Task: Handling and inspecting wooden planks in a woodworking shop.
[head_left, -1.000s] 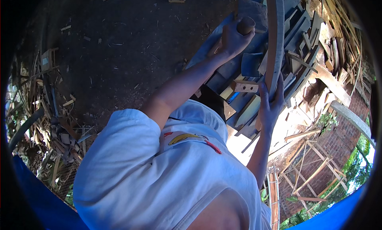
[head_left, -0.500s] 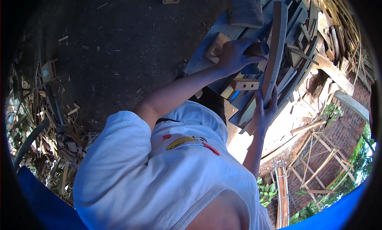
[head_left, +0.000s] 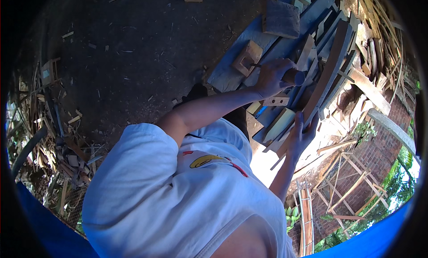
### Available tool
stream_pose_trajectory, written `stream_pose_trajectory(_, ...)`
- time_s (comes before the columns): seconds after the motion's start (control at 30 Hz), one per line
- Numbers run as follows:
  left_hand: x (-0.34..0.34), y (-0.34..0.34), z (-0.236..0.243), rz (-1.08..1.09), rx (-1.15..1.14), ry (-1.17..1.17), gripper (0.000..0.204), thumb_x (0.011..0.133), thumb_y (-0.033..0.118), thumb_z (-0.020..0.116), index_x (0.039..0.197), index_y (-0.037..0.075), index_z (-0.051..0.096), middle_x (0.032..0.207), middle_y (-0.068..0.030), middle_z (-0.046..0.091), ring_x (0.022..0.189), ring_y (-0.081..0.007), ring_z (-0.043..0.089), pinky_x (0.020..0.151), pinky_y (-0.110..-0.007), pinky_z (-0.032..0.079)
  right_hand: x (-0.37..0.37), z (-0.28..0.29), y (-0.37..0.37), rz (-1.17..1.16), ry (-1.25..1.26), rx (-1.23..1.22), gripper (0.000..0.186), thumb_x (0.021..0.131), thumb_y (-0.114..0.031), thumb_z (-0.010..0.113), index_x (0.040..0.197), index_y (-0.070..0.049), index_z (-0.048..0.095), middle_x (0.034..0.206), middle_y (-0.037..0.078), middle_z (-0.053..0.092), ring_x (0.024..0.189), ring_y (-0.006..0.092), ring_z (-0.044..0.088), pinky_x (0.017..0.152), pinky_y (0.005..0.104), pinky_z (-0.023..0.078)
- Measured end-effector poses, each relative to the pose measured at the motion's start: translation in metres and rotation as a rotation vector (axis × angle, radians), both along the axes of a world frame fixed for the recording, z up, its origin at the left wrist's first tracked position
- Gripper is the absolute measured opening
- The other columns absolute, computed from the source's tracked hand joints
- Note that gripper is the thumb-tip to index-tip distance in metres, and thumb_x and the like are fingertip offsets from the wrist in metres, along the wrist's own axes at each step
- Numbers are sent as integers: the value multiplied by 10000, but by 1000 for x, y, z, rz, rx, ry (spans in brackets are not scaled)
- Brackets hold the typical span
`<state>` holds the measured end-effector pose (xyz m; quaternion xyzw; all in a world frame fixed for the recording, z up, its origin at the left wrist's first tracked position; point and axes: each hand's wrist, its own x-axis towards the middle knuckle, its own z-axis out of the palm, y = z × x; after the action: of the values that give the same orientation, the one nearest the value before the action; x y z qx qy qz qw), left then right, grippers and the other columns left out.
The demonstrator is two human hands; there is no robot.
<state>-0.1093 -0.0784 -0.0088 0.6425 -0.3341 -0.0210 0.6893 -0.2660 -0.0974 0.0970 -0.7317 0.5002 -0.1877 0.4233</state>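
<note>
My left hand [head_left: 272, 77] is closed around a dark cylindrical tool [head_left: 293, 77], above the heap of bluish-grey boards. Just left of it lies a pale square block [head_left: 247, 57] with a recessed centre. My right hand [head_left: 302, 134] grips the lower end of a long, slightly curved brown wooden beam [head_left: 327, 68], which slants up and right across the boards. Between my hands a small block [head_left: 276, 101] with dark holes rests among the pieces. A square weathered board [head_left: 281, 19] lies farther up on a wide plank [head_left: 223, 74].
Piles of scrap wood [head_left: 374, 44] line the right and left [head_left: 58, 124]. Dark ground [head_left: 125, 66] with shavings fills the upper left. At lower right are brick paving [head_left: 379, 142], a slatted wooden frame [head_left: 356, 191], plants [head_left: 292, 218] and blue sheeting [head_left: 365, 240].
My left hand has moved downward with the cylindrical tool. The curved beam has dropped lower and tilted farther right among the boards, with my right hand still on it.
</note>
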Motion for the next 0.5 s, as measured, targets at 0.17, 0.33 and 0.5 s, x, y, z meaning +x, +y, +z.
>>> stream_pose_trajectory(0.17,4,-3,-3,58,-44,183,371,648,186,836,899,104,575,853,-74,628,792,-299,628,683,-398,490,22,18,1,103,-2,-46,709,865,-302,682,1421,-2,361,1339,206,489,1199,288,507,1016,387,382)
stream_pose_trajectory(0.33,8,-1,-3,99,-61,235,387,659,132,819,939,89,554,872,-100,620,810,-325,621,698,-413,487,40,29,10,168,-118,-273,722,847,-300,704,1422,-13,374,1324,179,518,1177,292,535,963,390,429)
stream_pose_trajectory(0.5,7,4,-5,90,8,154,412,668,95,793,986,96,531,874,-93,598,840,-316,609,717,-411,485,38,18,6,349,135,-205,689,860,-271,681,1425,-22,375,1290,181,546,1108,293,578,935,411,449)
